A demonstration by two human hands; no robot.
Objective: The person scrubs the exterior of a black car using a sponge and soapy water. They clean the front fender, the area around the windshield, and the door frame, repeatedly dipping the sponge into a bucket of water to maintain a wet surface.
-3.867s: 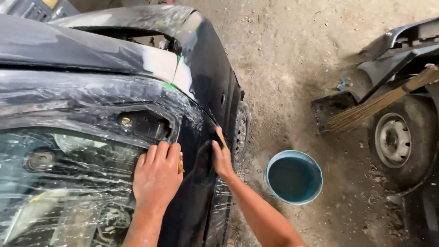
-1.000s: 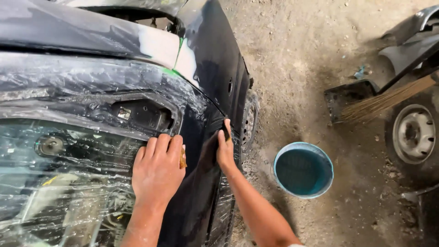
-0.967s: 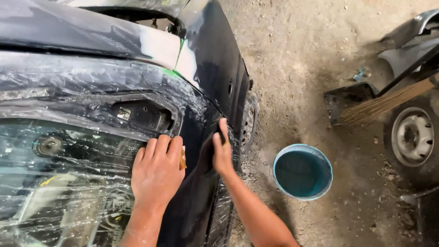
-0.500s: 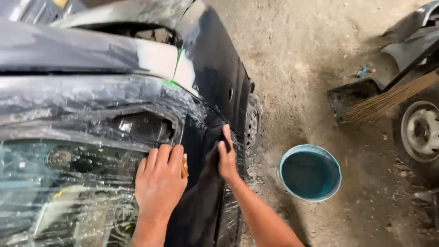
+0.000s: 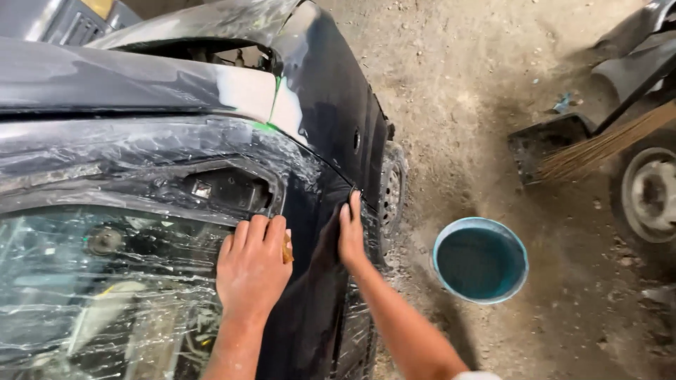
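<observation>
I look down at the front corner of a dark car body, wet and streaked. My left hand lies flat on the bumper corner beside the headlight opening, pressing a small yellowish sanding piece that peeks out under the fingers. My right hand rests flat with fingers together on the dark bumper's side edge, just below the fender. Clear plastic film covers the headlight area at lower left.
A blue bucket with dark water stands on the dirt floor to the right of the car. The car's front wheel shows behind my right hand. At far right are another vehicle's wheel, a loose bumper part and a straw broom.
My view has shifted slightly; both hands stay on the bumper corner. My right hand has slid a little up and down along the side edge.
</observation>
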